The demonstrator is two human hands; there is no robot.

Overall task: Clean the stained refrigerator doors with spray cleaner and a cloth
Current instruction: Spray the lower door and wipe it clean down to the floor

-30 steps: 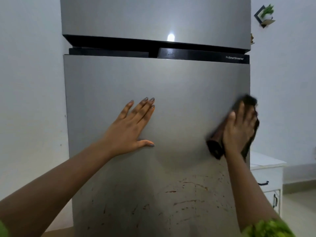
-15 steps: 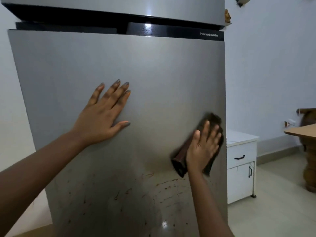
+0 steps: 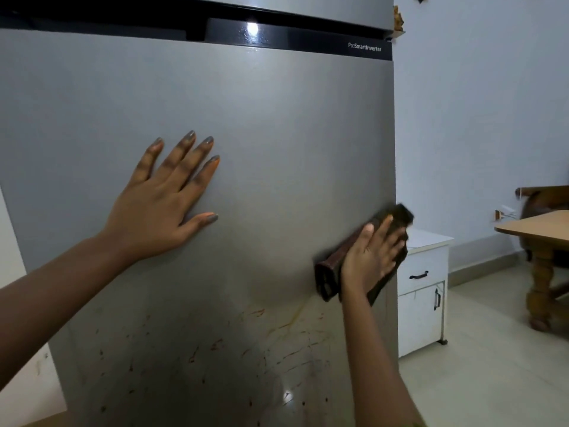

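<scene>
The only readable text is "ProSmartInverter" point(image 3: 364, 47), printed in pale letters at the right end of the refrigerator's black strip point(image 3: 308, 38) above the lower door.

Left grip point(image 3: 163, 198) flat on the door point(image 3: 277, 134), left of centre. Right grip point(image 3: 369, 257) on the cloth point(image 3: 327, 278) at the door's right edge, above the stains point(image 3: 277, 329); cabinet point(image 3: 421, 306) further right.

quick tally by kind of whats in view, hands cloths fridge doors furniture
hands: 2, left hand and right hand
cloths: 1, brown cloth pressed under the right hand
fridge doors: 2, lower door and upper door
cabinets: 1, white cabinet
tables: 1, wooden table
total: 7
</scene>
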